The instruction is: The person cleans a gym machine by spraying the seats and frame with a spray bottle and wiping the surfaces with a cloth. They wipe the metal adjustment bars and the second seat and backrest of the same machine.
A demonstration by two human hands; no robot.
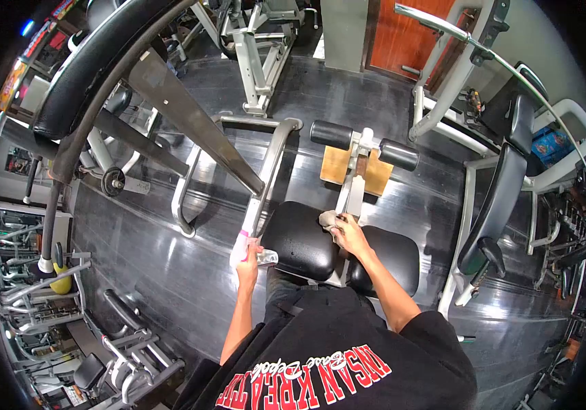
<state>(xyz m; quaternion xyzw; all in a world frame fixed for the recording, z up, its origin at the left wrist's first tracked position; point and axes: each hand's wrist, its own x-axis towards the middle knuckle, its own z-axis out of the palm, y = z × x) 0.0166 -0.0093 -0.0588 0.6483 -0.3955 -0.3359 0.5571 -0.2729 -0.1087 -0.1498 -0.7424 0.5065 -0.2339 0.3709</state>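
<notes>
In the head view my left hand (250, 257) is wrapped round a clear spray bottle (266, 257) with a pink and white top, beside the left edge of a black padded seat (298, 240). My right hand (348, 234) holds a crumpled greyish cloth (329, 220) at the upper right edge of that seat. Small drops show on the seat's dark surface. A second black pad (390, 261) lies to the right, under my right forearm. Beyond the pads, a white metal post (354, 194) leads to two black foam rollers (399, 155).
A large padded machine arm (95, 75) reaches in from the upper left, its grey frame (197, 123) ending near the seat. A wooden board (335, 166) sits below the rollers. Another bench (501, 195) stands at right, with more gym machines (112, 362) at lower left.
</notes>
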